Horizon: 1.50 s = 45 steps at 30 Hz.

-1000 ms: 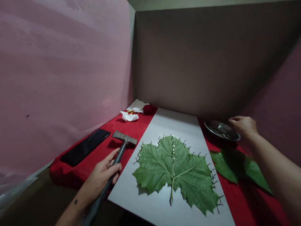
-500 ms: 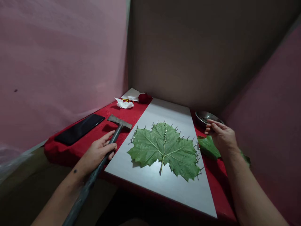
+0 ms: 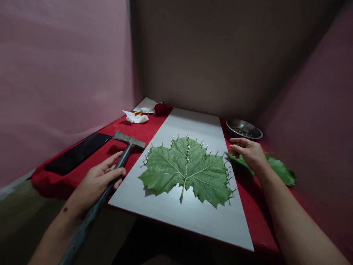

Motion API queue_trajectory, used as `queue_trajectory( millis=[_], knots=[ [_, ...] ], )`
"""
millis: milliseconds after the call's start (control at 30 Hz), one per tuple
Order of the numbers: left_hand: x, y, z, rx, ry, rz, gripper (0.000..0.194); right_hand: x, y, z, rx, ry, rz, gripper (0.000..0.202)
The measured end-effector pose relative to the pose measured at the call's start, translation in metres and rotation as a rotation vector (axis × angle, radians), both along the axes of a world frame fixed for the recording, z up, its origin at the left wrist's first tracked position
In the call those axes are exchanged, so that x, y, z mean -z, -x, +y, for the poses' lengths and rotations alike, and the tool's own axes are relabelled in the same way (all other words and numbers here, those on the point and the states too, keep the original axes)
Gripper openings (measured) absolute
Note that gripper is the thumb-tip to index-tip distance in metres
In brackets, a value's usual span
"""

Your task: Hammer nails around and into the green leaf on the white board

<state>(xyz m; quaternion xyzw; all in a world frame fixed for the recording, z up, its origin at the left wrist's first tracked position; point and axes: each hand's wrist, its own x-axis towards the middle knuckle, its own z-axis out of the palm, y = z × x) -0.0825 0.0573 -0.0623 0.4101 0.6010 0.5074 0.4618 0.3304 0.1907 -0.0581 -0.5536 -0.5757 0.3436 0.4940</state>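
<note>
at a red-clothed worktop (image 3: 253, 208), a broad green leaf (image 3: 165, 165) lies flat on a white board (image 3: 187, 219), its stem toward the person at work. upright and leaning nails (image 3: 188, 148) stand along its far and right edges, with a further row down the midrib. the lower left lobe and most of the near edge show none.

the person's left grip (image 3: 95, 180) is wrapped around the handle of a hammer (image 3: 124, 155), whose head hangs over the cloth, left of the board and beside a dark phone (image 3: 78, 152). the right grip (image 3: 252, 152), thumb and fingers drawn close together, hovers just off the board's right edge, above a second patch of green leaf (image 3: 281, 172); whether a nail sits between the fingertips is too small to make out. a metal bowl (image 3: 258, 133) of what look like loose nails stands just beyond.

judging by the spread of nails, the work is partway through nailing down the leaf's outline, at a pause between one nail and another. a further nail would call for the right grip to steady it at a bare stretch of the near edge, and for the hammer to come across for light taps, clear of the fingers.
</note>
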Motion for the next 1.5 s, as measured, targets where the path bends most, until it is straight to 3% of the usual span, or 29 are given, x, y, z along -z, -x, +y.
queue_trajectory(
  millis=[467,733,1000,1500],
  knots=[
    [0.008,0.007,0.001,0.005,-0.005,0.004,0.082,0.015,-0.003,0.010,-0.044,-0.006,-0.057,0.027],
    [0.008,0.006,0.001,0.005,-0.008,0.008,0.079,0.017,-0.005,0.011,-0.037,-0.033,0.049,0.044],
    [0.009,0.009,0.002,0.006,-0.002,-0.003,0.079,0.006,0.001,0.001,0.034,-0.038,-0.047,0.028],
    [0.007,0.008,0.000,0.006,0.022,-0.007,0.078,0.010,0.002,0.004,0.090,-0.011,-0.083,0.011]
  ],
)
